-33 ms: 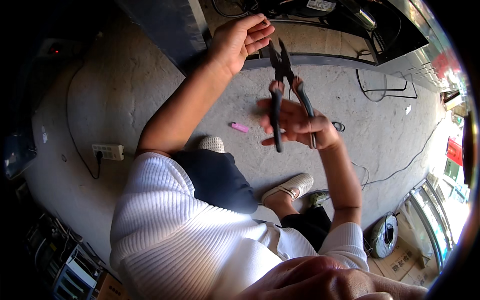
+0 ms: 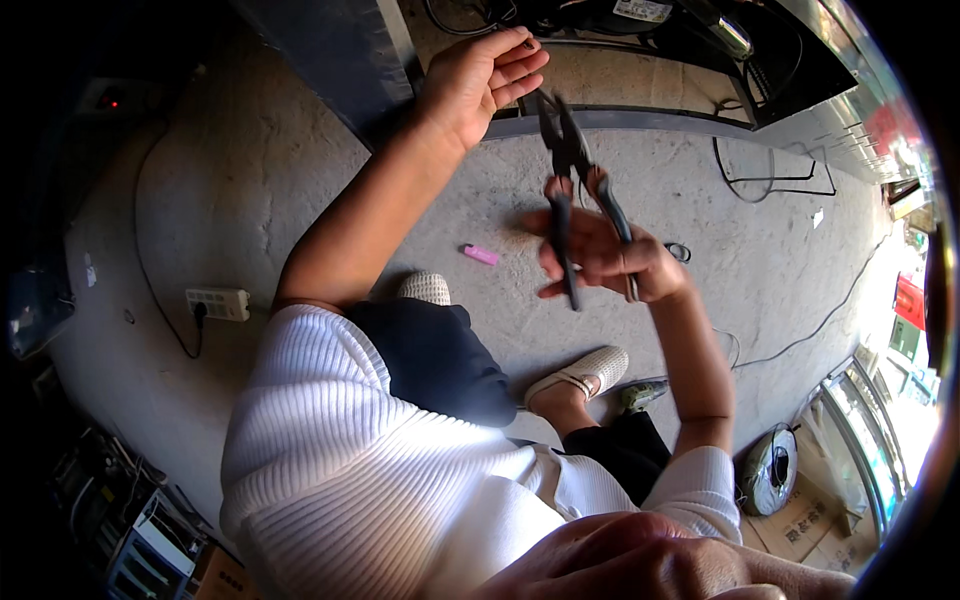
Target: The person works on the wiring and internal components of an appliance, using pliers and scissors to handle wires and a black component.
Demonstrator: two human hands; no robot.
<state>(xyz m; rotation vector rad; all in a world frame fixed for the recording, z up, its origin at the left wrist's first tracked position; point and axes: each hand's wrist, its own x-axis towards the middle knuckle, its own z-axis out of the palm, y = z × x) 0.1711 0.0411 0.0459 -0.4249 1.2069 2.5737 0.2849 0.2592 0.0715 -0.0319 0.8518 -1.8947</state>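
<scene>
My right hand [image 2: 615, 255] holds a pair of combination pliers [image 2: 572, 155] with dark handles spread apart. The jaws point up and away from me, slightly parted, with nothing visible between them. Fingers of this hand are partly smeared by motion. Higher up, beside the metal frame, my left hand [image 2: 480, 85] has thumb and forefinger pinched together at a small dark tip, too small to name. Its other fingers are half curled. The plier tips sit just below the left fingertips, apart from them.
A grey metal frame [image 2: 640, 122] with a dark machine inside stands at the far side. On the concrete floor lie a pink lighter-like object [image 2: 481, 254], a white power strip [image 2: 217, 304] with a cable, a black bent wire [image 2: 775, 185], and a wrapped coil [image 2: 770, 470] at right.
The pliers and my right hand have moved slightly toward me and to the right, away from the left fingertips. My left hand has stayed in place.
</scene>
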